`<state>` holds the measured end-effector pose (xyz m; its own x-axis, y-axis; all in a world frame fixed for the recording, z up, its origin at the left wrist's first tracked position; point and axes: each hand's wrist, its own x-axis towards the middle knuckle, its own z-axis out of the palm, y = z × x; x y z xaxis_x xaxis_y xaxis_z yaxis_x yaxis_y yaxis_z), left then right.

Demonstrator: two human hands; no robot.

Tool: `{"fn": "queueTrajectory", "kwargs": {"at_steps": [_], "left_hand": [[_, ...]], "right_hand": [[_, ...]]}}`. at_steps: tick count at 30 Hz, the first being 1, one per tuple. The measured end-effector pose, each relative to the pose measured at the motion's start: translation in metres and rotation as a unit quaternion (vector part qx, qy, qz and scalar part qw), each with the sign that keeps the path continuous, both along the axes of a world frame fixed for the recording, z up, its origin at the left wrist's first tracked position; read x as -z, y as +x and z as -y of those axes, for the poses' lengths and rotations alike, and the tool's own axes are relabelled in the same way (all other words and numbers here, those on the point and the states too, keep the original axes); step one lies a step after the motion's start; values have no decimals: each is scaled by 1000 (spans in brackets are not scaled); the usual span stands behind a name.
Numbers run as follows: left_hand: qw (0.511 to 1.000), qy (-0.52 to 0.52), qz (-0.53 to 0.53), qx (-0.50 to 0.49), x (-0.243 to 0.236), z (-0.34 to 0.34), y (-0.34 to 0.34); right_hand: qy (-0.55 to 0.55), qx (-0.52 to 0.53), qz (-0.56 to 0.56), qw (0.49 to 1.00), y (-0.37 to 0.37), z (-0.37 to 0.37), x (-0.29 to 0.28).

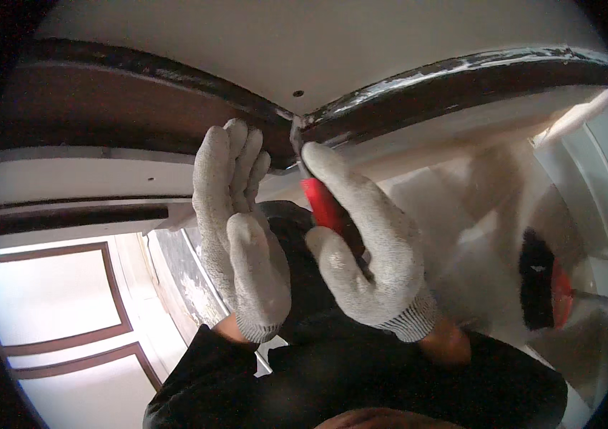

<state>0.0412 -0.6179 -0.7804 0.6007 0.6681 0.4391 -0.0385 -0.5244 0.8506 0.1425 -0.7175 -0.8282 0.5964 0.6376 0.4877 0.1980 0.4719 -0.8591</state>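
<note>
My right hand [379, 250], in a white knitted glove, is closed round the red handle [324, 204] of a scraper. Its narrow metal blade [297, 143] points up into the inner corner where two dark trim boards meet. The index finger stretches along the tool near the blade. My left hand [239, 229], gloved alike, is raised beside it with fingers straight and nothing in them. Its fingertips lie in front of the left trim board [125, 107]; whether they touch it, I cannot tell. The right trim board [418, 104] carries whitish, worn patches along its upper edge.
A pale flat panel [361, 43] with a small dark hole spans the top. Down at the right, a broom head [540, 279] with black bristles and a red part rests on the pale floor [461, 250]. White panels with brown frames [114, 286] stand at the left.
</note>
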Motion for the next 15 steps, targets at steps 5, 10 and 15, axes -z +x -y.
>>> {"fn": "queueTrajectory", "kwargs": {"at_steps": [5,10,15], "left_hand": [[991,-124,-6,43,1,10,10],[976,-207,17,59,-3,19,12],[979,-201,17,34,-4,20,9]], "right_hand": [[-35,-10,-17,999,-1,-2,-5],[-2,-8,-41,999,2,-4,-11],[-50,-29,-32,998,0,-7,-16]]}}
